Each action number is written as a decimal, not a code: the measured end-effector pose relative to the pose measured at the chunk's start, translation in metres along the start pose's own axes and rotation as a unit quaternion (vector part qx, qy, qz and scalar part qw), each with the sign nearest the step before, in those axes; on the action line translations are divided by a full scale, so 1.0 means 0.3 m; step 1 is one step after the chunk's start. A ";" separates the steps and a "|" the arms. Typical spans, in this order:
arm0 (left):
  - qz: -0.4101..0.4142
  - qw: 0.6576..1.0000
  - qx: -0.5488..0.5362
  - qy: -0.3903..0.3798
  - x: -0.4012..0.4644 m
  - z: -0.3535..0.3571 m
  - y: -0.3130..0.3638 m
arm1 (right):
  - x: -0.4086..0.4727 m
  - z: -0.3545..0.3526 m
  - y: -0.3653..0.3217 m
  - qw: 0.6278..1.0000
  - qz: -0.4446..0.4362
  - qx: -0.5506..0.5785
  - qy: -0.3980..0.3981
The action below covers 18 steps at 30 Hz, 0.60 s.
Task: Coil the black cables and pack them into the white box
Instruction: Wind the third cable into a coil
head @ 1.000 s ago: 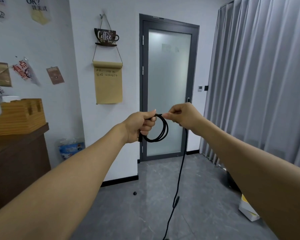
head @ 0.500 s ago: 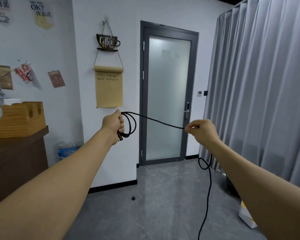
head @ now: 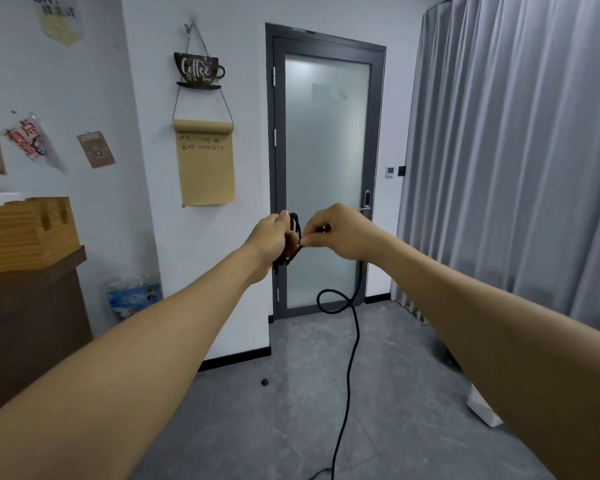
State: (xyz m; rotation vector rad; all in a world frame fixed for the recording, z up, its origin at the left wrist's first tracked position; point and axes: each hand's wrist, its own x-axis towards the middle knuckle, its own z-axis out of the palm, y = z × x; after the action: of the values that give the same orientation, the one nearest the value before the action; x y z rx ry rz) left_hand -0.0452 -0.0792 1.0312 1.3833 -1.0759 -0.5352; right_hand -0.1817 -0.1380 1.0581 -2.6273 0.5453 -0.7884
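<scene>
Head view: half a second ago the hands were spread apart with a stretch of black cable (head: 350, 344) taut between them; now the right hand (head: 338, 232) has swung back in to meet the left hand (head: 270, 239), laying another loop onto the coil (head: 293, 239). That likely means one more turn done, with plenty of slack left: the cable hangs from the hands at centre toward 6 o'clock, kinks into a stray loop, and trails along the floor. Left fingers are clenched around the coil; right fingers pinch the cable. At 4 o'clock a white box (head: 480, 408) sits on the floor, mostly hidden behind the right forearm; its contents cannot be seen.
</scene>
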 end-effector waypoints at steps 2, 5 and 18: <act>0.000 0.999 -0.014 -0.038 -0.015 0.017 0.003 | -0.005 -0.003 0.000 0.999 0.009 0.052 0.013; -0.008 0.997 -0.020 -0.077 -0.031 0.030 0.005 | -0.010 -0.008 0.008 0.995 0.034 0.084 0.040; -0.058 0.992 0.007 -0.108 -0.040 -0.052 0.001 | -0.046 -0.019 0.132 0.960 0.207 0.161 0.096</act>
State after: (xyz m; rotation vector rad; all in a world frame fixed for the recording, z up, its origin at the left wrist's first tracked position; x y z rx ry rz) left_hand -0.0376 -0.0611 1.0304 1.4284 -1.1791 -0.7780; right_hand -0.2059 -0.1675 1.0396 -2.0548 0.8994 -0.9084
